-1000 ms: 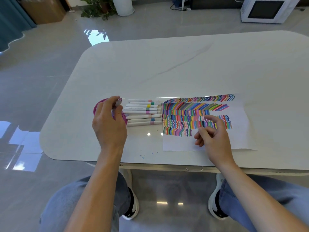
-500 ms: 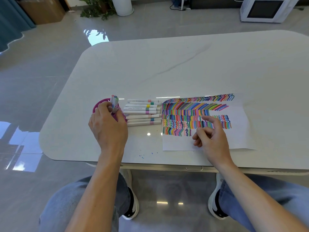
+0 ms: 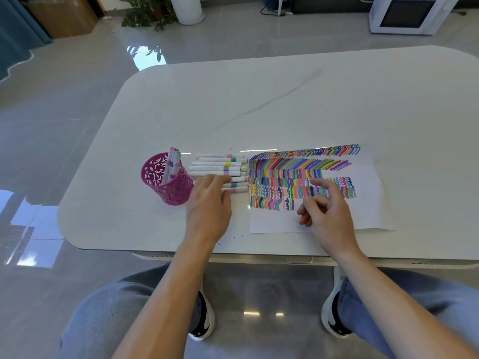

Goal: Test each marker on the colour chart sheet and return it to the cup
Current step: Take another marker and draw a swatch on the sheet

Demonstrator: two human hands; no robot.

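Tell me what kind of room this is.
Likely an office or home room: a white table on a glossy tiled floor, with a potted plant and a cardboard box beyond.

**A bright, sparse room, part office and part living space**

A broad white table (image 3: 285,99) with rounded corners stands on a polished grey tile floor (image 3: 64,120). The floor is glossy enough to mirror window light (image 3: 145,57). Along the far edge a leafy potted plant (image 3: 145,16) sits beside a tall white pot (image 3: 185,9). A brown cardboard box (image 3: 62,14) rests near a teal curtain (image 3: 13,35). A white microwave oven (image 3: 407,14) stands directly on the floor, with loose cables (image 3: 269,10) trailing nearby. There is no kitchen counter or shop shelving in sight. Whether this is a home or a workplace I cannot tell.
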